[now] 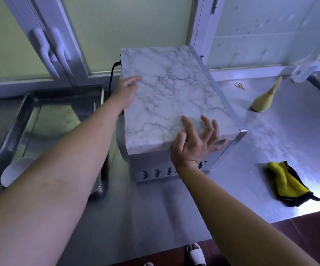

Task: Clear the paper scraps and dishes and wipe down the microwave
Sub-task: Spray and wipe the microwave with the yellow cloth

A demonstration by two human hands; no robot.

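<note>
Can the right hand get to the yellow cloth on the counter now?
Probably yes. The right hand rests open on the microwave's near corner and holds nothing; the yellow cloth lies on the counter to its right, with nothing standing between them.

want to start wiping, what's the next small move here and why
Probably lift the right hand off the marble-patterned white microwave and reach for the crumpled yellow and black cloth on the steel counter. Both hands touch the microwave, the left hand at its far edge, and the cloth lies untouched.
</note>
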